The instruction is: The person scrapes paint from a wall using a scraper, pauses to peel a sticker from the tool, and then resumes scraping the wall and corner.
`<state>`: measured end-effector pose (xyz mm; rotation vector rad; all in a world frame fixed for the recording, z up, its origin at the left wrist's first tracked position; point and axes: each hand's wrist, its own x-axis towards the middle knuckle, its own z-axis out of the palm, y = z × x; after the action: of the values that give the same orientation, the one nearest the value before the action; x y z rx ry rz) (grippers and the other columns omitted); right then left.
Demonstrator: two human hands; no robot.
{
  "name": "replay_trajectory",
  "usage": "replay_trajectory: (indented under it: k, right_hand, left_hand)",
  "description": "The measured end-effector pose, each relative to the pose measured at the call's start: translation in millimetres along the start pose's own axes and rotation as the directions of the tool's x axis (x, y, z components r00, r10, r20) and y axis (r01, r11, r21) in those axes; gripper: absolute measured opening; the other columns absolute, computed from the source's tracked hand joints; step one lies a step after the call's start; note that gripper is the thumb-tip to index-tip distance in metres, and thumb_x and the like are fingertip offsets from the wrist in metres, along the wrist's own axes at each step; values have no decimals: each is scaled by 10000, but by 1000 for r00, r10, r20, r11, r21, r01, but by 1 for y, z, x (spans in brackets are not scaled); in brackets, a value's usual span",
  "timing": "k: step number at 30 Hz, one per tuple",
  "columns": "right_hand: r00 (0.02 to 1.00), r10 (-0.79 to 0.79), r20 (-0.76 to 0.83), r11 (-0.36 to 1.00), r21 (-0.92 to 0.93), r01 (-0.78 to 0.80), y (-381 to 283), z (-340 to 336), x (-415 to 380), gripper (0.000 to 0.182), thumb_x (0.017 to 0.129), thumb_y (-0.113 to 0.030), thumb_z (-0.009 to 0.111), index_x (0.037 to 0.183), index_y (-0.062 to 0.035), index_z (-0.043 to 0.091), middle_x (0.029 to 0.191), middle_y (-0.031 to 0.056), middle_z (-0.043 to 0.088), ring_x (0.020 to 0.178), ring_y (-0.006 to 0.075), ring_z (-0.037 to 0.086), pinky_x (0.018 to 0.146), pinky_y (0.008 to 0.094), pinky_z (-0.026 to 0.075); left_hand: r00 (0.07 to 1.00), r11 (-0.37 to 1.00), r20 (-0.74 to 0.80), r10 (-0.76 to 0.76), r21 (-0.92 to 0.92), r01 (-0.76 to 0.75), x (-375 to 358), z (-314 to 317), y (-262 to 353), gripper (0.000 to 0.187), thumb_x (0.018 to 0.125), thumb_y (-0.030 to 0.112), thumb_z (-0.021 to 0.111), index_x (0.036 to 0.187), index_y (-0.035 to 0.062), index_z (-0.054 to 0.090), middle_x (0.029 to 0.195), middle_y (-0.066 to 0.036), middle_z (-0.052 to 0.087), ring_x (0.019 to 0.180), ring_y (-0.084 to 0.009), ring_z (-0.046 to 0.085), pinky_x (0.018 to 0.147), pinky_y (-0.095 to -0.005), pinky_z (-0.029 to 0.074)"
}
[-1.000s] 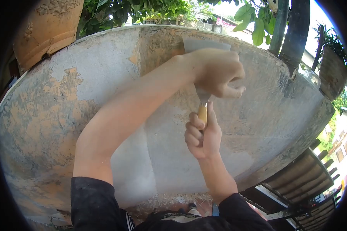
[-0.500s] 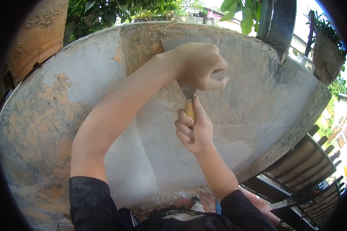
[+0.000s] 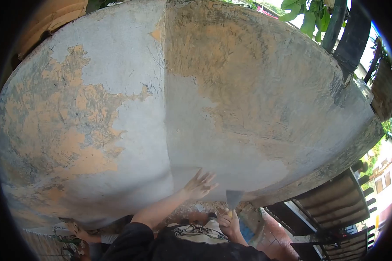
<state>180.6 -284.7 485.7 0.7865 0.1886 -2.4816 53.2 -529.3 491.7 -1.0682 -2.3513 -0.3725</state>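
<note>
A large curved wall (image 3: 143,117) fills most of the view, its pale grey paint peeled off in ragged orange-tan and dark patches. Low in front of it, near the bottom middle, my left hand (image 3: 199,186) is held with its fingers spread and nothing in it. Beside it to the right, my right hand (image 3: 233,224) is closed round the wooden handle of a putty knife (image 3: 234,197). The flat, flared metal blade points up and overlaps the wall's lower edge in this view.
Paint flakes (image 3: 185,209) litter the ground below the wall. At lower left shows what looks like another person's bare arm (image 3: 80,232). Dark slatted furniture (image 3: 333,198) stands at right. A terracotta pot (image 3: 45,21) sits at upper left, and leaves (image 3: 309,19) hang at upper right.
Both hands have dropped from the upper wall to low near my body. My left hand has come off the blade area and opened; my right still holds the putty knife. The view has tilted down.
</note>
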Motion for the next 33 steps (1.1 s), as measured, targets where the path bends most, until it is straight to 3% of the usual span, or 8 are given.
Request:
replay_trajectory:
  k: [2,5,12,16,20,22,26,33]
  right_hand:
    - [851,-220,-476,871,296,391,-27,-29,-26,462,1019,-486,342,759,-118,444,526,-54,289,394,86,246,362,240,224]
    - [654,-577,-490,642,223,734,-72,-27,-56,429,1026,-421,377,713,-128,350,547,-45,267,423,91,214,369,239,211]
    - [-144,-970,194,-193,-259,946,-49,199,-55,183,1020,-196,435,878,-102,368,731,2,372,634,117,415,683,292,449]
    - [336,-682,649,-237,-631,738,-47,205,-3,64,1000,-88,418,983,-37,383,809,50,472,703,146,504,730,353,476]
    - [164,-693,702,-136,-351,926,6,202,20,66,996,-85,439,977,-21,440,830,70,507,693,149,515,697,354,478]
    - [516,-624,587,-245,-774,583,16,208,17,85,996,-86,441,969,-10,466,808,76,521,675,146,522,660,332,463]
    - [120,-630,767,-213,-319,924,20,194,46,78,998,-77,433,963,-9,444,769,82,540,694,149,553,611,288,436]
    - [223,-679,700,-263,-515,816,7,202,31,126,1007,-112,450,903,-47,419,708,36,458,595,136,470,576,304,458]
  left_hand:
    - [871,943,412,-266,-78,325,-70,33,14,567,846,276,596,1387,215,437,1490,-190,302,1355,-349,363,1106,-615,231]
    - [-86,666,995,-51,98,739,-147,99,-10,670,837,392,573,1439,167,386,1534,-228,232,1392,-435,265,1040,-710,244]
    - [185,667,854,-486,225,710,-92,22,21,792,836,574,542,1489,200,296,1561,-253,98,1396,-567,35,954,-825,168]
    - [256,573,814,-521,112,812,-65,11,32,761,837,558,555,1485,245,310,1571,-225,96,1413,-529,56,966,-820,164]
    - [280,523,751,-598,101,846,-64,-16,28,751,847,542,560,1479,217,320,1570,-226,97,1411,-533,59,944,-824,194]
    - [242,519,709,-662,201,831,-73,-26,28,739,864,497,562,1477,165,315,1561,-236,126,1388,-558,127,993,-749,275]
    - [331,507,701,-632,50,860,-101,-14,-6,671,876,419,562,1423,77,378,1451,-293,344,1309,-556,321,1018,-605,381]
    - [470,593,722,-509,-102,799,-104,-5,9,547,890,386,553,1292,17,515,1259,-258,562,1173,-395,540,1000,-461,419]
